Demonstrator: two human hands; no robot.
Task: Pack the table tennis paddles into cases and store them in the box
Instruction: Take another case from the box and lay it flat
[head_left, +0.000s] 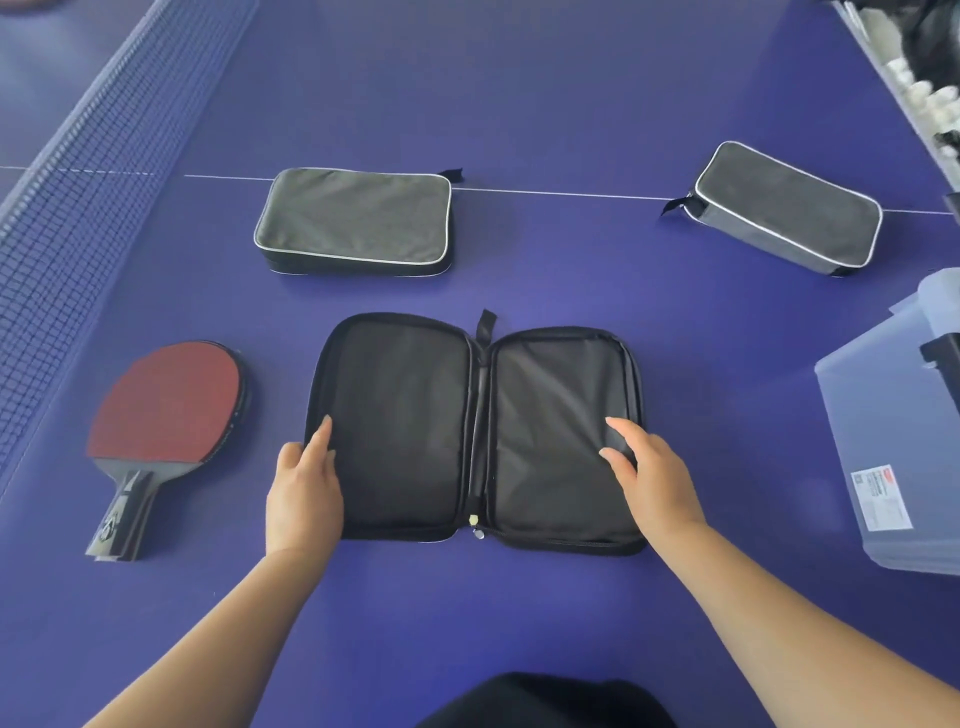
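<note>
Head view: one camera looks down over your two forearms onto a blue table tennis table (519, 104)
Open case: a black zip case (475, 431) lies unzipped and spread flat in front of you, both halves showing dark lining, spine running away from you, zip pull at the near end of the spine
Left hand: your left hand (304, 483) rests on the near left corner of the open case, fingers straight and relaxed, fingertips on the lining, gripping nothing
Right hand: your right hand (652, 478) lies on the right half of the open case, fingers loosely spread and pressing the lining, holding nothing
Paddles: the stacked paddles (161, 415) sit to the left of the open case, apart from it, red rubber up, handles pointing toward you; you can see more than one edge in the stack, but the count is unclear
Closed cases: one grey closed case (353, 221) lies beyond the open case on the white centre line; a second closed case (787, 205) lies far right, angled
Box: the translucent plastic box (893, 447) stands at the right edge, well apart from the paddles, a white label on its side
Net: the net (78, 218) runs along the left side
</note>
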